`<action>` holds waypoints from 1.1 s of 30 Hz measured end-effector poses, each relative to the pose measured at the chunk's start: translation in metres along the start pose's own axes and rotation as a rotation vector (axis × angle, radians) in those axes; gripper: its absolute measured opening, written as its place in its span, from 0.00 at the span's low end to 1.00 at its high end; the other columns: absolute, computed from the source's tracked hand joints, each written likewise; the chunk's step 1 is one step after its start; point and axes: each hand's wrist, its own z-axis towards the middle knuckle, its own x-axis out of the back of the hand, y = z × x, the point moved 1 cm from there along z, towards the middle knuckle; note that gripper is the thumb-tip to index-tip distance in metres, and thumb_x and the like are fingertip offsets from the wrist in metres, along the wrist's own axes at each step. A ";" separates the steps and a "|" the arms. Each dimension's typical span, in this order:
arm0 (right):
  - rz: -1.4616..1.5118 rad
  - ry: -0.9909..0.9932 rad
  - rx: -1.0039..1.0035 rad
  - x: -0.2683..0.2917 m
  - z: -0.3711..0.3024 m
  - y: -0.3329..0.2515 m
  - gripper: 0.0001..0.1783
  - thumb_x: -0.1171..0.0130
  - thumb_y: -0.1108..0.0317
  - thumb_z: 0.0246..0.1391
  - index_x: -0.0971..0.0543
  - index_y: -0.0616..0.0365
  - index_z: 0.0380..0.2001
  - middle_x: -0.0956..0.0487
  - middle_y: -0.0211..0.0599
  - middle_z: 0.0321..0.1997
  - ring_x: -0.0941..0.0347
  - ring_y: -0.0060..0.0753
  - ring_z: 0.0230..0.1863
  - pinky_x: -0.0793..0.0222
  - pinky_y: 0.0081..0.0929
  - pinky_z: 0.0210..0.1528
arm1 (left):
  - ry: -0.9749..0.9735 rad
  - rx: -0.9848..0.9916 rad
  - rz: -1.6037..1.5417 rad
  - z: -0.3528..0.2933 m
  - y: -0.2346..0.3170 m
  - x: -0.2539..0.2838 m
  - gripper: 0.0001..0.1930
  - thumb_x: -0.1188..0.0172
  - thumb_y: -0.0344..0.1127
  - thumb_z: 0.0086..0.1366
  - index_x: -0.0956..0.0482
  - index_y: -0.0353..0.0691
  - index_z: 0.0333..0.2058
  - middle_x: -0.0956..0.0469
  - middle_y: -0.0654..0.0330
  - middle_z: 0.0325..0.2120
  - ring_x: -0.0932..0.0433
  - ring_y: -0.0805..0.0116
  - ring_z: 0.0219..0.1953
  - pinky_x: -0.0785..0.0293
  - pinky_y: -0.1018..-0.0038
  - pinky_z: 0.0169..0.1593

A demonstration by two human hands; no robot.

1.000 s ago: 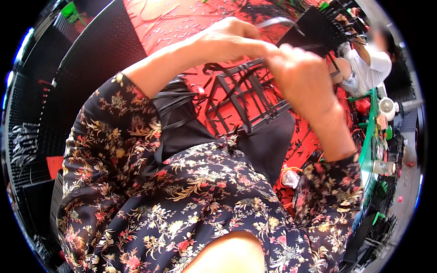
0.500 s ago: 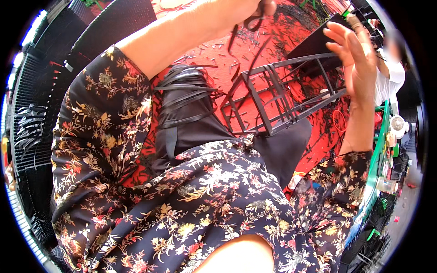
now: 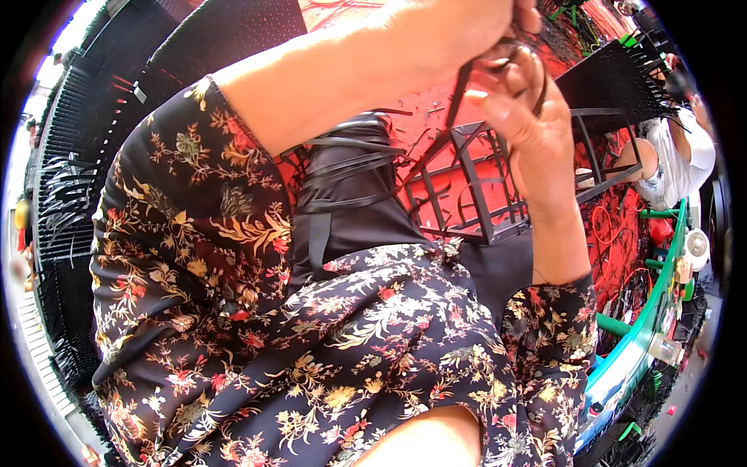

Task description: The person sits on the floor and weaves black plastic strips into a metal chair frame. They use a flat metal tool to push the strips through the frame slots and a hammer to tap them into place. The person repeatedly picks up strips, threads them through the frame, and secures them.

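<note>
Two bare hands meet high over the lap, the left (image 3: 492, 22) partly cut off by the upper edge, the right (image 3: 537, 117) just below it with palm half open and fingers curled in toward the thumb. A black strip (image 3: 459, 95) is up at their fingers. From there it bends round by the right hand and drops on the left side of that hand toward a black frame (image 3: 472, 185). With the fingers overlapping up there, I can't tell whether either hand has it firmly pinched.

The strip looks light and floppy, flat like a ribbon, probably a little slick, so I'd judge it best held flat between thumb and fingertip, close to its end. It doesn't look fragile, though it would likely twist if held loosely. The frame seems stiff, its thin bars easy to grip at a corner.

That frame lies below the hands, leaning across the right thigh, partly hidden behind the right hand and wrist. More loose strips (image 3: 342, 204) lie across the left thigh, under the left forearm, with the red floor (image 3: 420, 100) beyond.
</note>
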 end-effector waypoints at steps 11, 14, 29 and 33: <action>0.362 0.056 -0.357 0.027 -0.042 -0.006 0.14 0.53 0.69 0.58 0.30 0.66 0.45 0.44 0.21 0.16 0.51 0.13 0.13 0.51 0.17 0.16 | -0.198 -0.027 0.125 -0.009 -0.081 0.046 0.22 0.40 0.54 0.54 0.25 0.36 0.24 0.25 0.60 0.22 0.28 0.75 0.26 0.32 0.74 0.29; 0.428 0.123 -0.341 0.043 -0.078 0.000 0.14 0.54 0.68 0.59 0.30 0.65 0.45 0.42 0.23 0.16 0.50 0.14 0.13 0.49 0.17 0.16 | -0.234 0.219 0.455 -0.069 -0.159 0.078 0.18 0.35 0.42 0.52 0.27 0.35 0.35 0.29 0.63 0.27 0.31 0.76 0.32 0.32 0.76 0.38; 0.456 0.237 -0.467 0.044 -0.127 0.027 0.12 0.51 0.70 0.57 0.28 0.63 0.43 0.36 0.27 0.19 0.44 0.18 0.16 0.43 0.21 0.22 | -0.402 0.219 0.546 -0.213 -0.149 0.069 0.57 0.26 0.57 0.28 0.42 0.30 0.55 0.36 0.45 0.51 0.36 0.49 0.55 0.39 0.61 0.57; 0.456 0.231 -0.495 0.040 -0.126 0.033 0.12 0.51 0.70 0.57 0.28 0.63 0.43 0.36 0.27 0.19 0.44 0.18 0.16 0.43 0.22 0.22 | -0.453 0.243 0.549 -0.201 -0.135 0.070 0.58 0.24 0.52 0.29 0.45 0.31 0.57 0.35 0.45 0.50 0.35 0.49 0.53 0.37 0.61 0.56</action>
